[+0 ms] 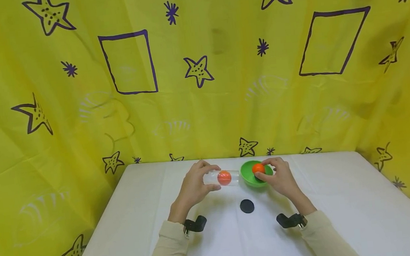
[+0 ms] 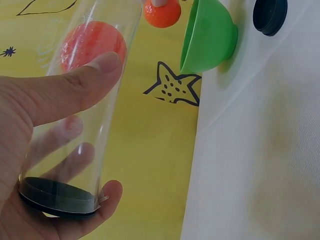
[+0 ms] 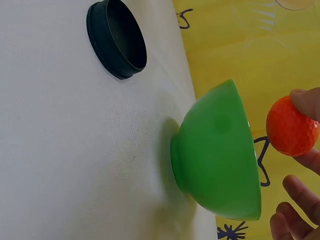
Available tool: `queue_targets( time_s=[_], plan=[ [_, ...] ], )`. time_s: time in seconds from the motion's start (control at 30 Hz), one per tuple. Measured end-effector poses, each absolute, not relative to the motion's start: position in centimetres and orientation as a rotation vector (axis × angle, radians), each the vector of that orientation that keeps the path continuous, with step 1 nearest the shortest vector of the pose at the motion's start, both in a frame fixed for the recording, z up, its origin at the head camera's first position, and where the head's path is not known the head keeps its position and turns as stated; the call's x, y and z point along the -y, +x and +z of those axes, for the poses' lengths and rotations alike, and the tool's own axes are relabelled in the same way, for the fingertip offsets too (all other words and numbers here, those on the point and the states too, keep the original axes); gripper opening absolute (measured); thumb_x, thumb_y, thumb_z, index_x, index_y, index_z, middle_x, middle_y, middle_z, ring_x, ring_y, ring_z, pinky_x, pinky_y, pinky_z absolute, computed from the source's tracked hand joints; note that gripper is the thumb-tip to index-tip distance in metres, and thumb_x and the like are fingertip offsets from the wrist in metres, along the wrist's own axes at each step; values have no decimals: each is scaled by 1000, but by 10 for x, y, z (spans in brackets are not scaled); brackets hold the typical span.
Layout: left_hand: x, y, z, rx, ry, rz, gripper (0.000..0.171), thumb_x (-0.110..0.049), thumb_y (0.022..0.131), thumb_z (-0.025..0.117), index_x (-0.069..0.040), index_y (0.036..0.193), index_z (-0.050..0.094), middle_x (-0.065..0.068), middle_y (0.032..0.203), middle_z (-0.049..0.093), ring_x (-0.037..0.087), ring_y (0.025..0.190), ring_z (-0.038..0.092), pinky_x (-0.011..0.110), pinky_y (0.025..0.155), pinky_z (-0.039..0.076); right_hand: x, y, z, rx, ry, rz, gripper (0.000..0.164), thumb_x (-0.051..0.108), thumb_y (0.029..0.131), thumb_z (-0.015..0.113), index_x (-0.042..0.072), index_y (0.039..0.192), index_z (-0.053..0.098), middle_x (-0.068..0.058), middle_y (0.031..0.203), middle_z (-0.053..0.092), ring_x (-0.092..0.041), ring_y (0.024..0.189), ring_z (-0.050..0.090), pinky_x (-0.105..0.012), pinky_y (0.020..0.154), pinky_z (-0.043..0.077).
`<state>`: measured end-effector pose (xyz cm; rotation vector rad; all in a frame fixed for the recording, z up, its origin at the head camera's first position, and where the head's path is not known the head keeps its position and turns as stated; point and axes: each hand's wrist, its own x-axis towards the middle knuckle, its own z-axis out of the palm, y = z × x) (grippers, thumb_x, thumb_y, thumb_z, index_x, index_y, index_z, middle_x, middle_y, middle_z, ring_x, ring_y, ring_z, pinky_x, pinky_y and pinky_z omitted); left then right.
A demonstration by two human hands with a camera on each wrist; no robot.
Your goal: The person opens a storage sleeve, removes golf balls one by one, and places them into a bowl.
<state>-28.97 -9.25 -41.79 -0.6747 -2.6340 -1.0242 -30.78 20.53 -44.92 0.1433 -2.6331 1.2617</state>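
My left hand [image 1: 195, 184] grips a clear plastic tube [image 1: 213, 178], which lies nearly level above the table. Inside the tube is an orange-red ball [image 2: 95, 47], and a black cap [image 2: 59, 197] closes the end by my palm. The tube's other end points at a green bowl [image 3: 215, 155] standing on the table. Over the bowl, my right hand [image 1: 280, 177] pinches an orange dimpled ball [image 3: 291, 126] between thumb and fingers; the other fingers are spread loosely. In the head view, something dark shows below that ball, too small to tell.
A loose black cap [image 1: 247, 206] lies on the white-covered table [image 1: 247, 244], nearer to me than the bowl. Behind the table hangs a yellow curtain [image 1: 203, 111] with drawn stars and rectangles, which also runs along both sides.
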Motion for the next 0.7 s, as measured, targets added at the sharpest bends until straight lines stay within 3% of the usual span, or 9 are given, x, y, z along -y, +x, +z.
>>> queue_targets(
  time_s=[0.27,0.7],
  plan=[
    [91,-289,-418,2638,-675,-1035,48,-16,76,91,-20,121,73,2,114,62,23,110,57,44,95,52,-202,-318,-452,2698,116,1257,47,30,91,79,0,125,64,-25,148,41,-45,138,26,-70,110,32],
    [90,-289,-418,2637,-690,-997,49,-21,76,91,-21,121,73,0,113,62,20,108,57,39,91,52,-198,-330,-463,2738,120,1186,47,33,88,81,5,123,67,-24,149,39,-45,132,26,-67,105,35]
  ],
)
